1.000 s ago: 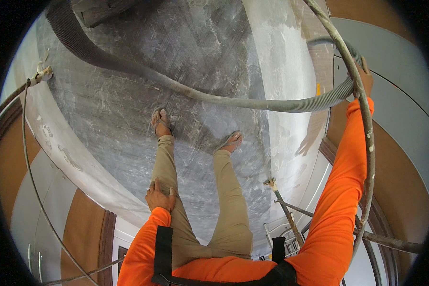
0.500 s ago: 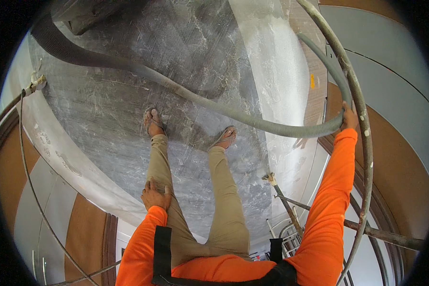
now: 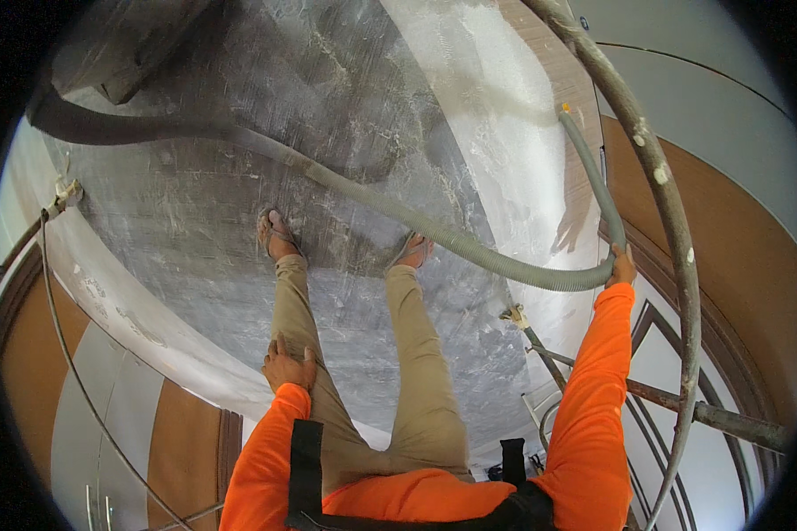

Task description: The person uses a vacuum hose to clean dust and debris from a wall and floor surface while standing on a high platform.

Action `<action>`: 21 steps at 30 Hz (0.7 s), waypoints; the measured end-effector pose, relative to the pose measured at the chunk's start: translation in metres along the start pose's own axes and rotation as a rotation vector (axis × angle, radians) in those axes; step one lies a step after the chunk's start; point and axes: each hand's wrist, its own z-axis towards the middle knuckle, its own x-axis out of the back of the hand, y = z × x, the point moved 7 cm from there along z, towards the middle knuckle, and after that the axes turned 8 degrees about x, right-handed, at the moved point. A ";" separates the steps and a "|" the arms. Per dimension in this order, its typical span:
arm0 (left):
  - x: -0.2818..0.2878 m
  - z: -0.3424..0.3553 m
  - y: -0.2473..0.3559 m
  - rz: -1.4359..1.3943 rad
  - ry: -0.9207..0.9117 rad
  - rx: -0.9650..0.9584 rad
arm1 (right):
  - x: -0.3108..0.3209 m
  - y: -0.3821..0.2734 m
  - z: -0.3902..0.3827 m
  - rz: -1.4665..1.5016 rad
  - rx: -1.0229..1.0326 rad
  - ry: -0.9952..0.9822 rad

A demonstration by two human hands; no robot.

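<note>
My right hand (image 3: 622, 265), on an arm in an orange sleeve, is closed around a grey corrugated hose (image 3: 469, 250). From the upper left the hose runs past my feet to that hand, then bends upward to a narrower stretch that ends by the pale surface on the right. The left hand (image 3: 288, 365) lies on my left leg in khaki trousers (image 3: 297, 305), fingers spread and holding nothing. Both feet, in flip-flops, stand on a dusty dark grey board (image 3: 345, 292).
A paint-spotted metal pole (image 3: 673, 203) rises close beside my right arm, joined by a crossbar (image 3: 735, 425). Clamps hold tubes at the board's left (image 3: 65, 193) and right. A thin cable (image 3: 84, 389) hangs at left. Brown and white cabinets (image 3: 186, 442) stand below.
My right hand has drawn nearer my body and leftward, bringing the hose's bend with it. The whole view has turned slightly. The left hand stays on my leg.
</note>
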 end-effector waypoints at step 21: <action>0.019 -0.009 -0.007 0.022 0.001 0.019 | 0.107 0.179 -0.028 -0.520 -0.314 0.152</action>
